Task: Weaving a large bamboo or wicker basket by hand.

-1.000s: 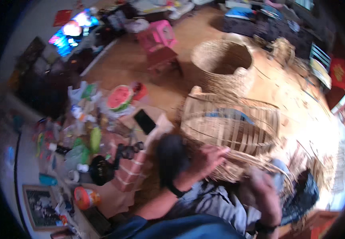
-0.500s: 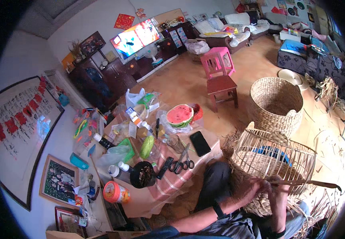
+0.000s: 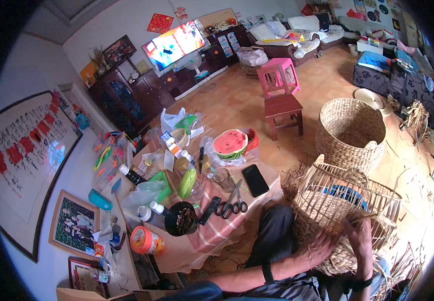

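An unfinished straw basket point(image 3: 322, 215) rests tilted against my lap, with a woven lower wall and a cage of bare upright stakes. My left hand point(image 3: 323, 247) is closed at its near side, fingers pressed against the woven wall. Beside it, my right hand point(image 3: 360, 235) pinches a flat brown straw strand point(image 3: 361, 216) close to the stakes. The fingertips of both hands are partly hidden. Through the stakes, something blue point(image 3: 346, 194) shows inside the basket.
A finished woven basket point(image 3: 352, 125) stands beyond. On the cloth-covered table point(image 3: 222, 228) at left are scissors point(image 3: 231, 204), a phone point(image 3: 255, 180), a cut watermelon point(image 3: 230, 144) and a black bowl point(image 3: 181, 218). A wooden chair point(image 3: 282, 106) stands farther off; loose straw point(image 3: 412, 261) lies at right.
The brown strand no longer sticks out far to the right; it now lies by the stakes near my right hand. Both hands have moved slightly lower, and the view has shifted a little.
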